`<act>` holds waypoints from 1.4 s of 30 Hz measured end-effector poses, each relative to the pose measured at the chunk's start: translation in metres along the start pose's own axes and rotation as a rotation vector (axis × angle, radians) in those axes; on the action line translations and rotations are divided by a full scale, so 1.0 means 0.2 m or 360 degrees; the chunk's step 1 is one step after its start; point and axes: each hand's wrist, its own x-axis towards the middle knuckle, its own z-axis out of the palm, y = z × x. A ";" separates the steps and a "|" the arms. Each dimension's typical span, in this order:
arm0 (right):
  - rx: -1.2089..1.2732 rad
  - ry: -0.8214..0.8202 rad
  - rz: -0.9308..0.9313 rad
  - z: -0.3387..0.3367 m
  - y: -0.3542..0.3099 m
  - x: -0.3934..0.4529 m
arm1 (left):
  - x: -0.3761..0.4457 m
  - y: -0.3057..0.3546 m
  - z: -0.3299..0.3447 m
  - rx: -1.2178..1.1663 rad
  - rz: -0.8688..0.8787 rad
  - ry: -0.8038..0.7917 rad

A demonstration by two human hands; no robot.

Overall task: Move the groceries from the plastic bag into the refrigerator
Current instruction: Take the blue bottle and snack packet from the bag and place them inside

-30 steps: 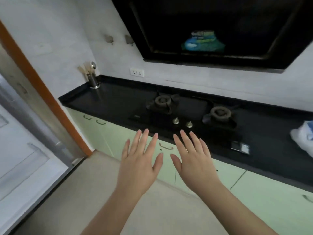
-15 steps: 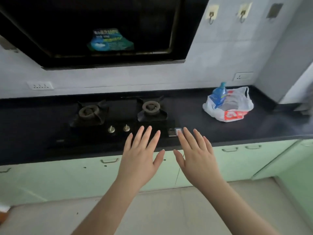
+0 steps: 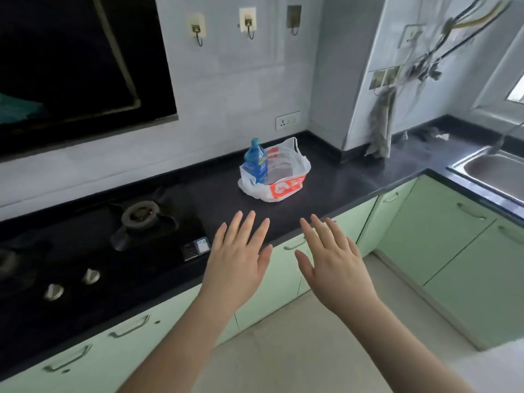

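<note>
- My left hand point(image 3: 236, 265) and right hand point(image 3: 336, 268) hover palms down, fingers point(image 3: 246, 226) spread apart, holding nothing.
- Beyond my fingertips, on the black counter point(image 3: 340, 191), sits the plastic bag point(image 3: 279, 182), mouth gaping upward.
- A blue bottle point(image 3: 256, 163) stands in its left side, long axis upright, cap up.
- Nothing is unpacked yet, I judge; the refrigerator isn't in sight.

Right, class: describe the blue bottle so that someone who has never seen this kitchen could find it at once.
Start at the long black countertop and go right from the gas hob towards the corner. There sits a white plastic bag with orange print, and the blue bottle stands upright in its left side. It is the only blue thing on the counter, its cap poking above the bag.
</note>
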 end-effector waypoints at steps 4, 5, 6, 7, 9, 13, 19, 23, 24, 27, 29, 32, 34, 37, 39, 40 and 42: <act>-0.0002 -0.0002 0.0059 -0.01 0.27 0.13 | 0.24 0.16 0.09 0.0015 0.0024 -0.0027; 0.0015 -0.0010 0.0062 -0.01 0.32 0.17 | 0.28 0.19 0.11 0.0024 0.0024 -0.0038; 0.0033 -0.0022 0.0061 0.00 0.37 0.21 | 0.33 0.23 0.13 0.0034 0.0029 -0.0049; 0.0055 -0.0042 0.0060 0.01 0.41 0.24 | 0.37 0.25 0.15 0.0042 0.0031 -0.0059; 0.0082 -0.0060 0.0046 0.04 0.46 0.31 | 0.44 0.27 0.19 0.0044 0.0010 -0.0076; 0.0142 -0.0127 0.0028 0.10 0.54 0.45 | 0.57 0.19 0.24 0.0051 -0.0051 -0.0082; 0.0138 -0.0170 -0.0032 0.22 0.55 0.76 | 0.80 0.04 0.39 0.0023 -0.0095 -0.0079; 0.0113 -0.0198 -0.0086 0.30 0.50 1.02 | 0.98 -0.08 0.48 -0.0031 -0.0141 -0.0059; 0.0114 -0.0219 -0.0095 0.32 0.49 1.08 | 1.03 -0.12 0.50 -0.0022 -0.0158 -0.0075; 0.0087 -0.0230 -0.0124 0.37 0.46 1.25 | 1.15 -0.24 0.57 0.0010 -0.0184 -0.0131; 0.0064 -0.0263 -0.0128 0.41 0.43 1.34 | 1.23 -0.31 0.60 0.0008 -0.0187 -0.0161; 0.0107 -0.0347 -0.0114 0.49 0.40 1.44 | 1.33 -0.39 0.66 0.0009 -0.0182 -0.0223; 0.0117 -0.0397 -0.0126 0.54 0.39 1.49 | 1.37 -0.43 0.70 -0.0030 -0.0208 -0.0226; 0.0099 -0.0443 -0.0148 0.61 0.41 1.58 | 1.42 -0.46 0.77 -0.0077 -0.0245 -0.0244; 0.0114 -0.0445 -0.0138 0.66 0.43 1.66 | 1.45 -0.48 0.82 -0.0096 -0.0275 -0.0261; 0.0124 -0.0452 -0.0139 0.69 0.44 1.69 | 1.47 -0.49 0.84 -0.0111 -0.0293 -0.0266; 0.0128 -0.0478 -0.0172 0.74 0.46 1.76 | 1.50 -0.50 0.88 -0.0140 -0.0316 -0.0279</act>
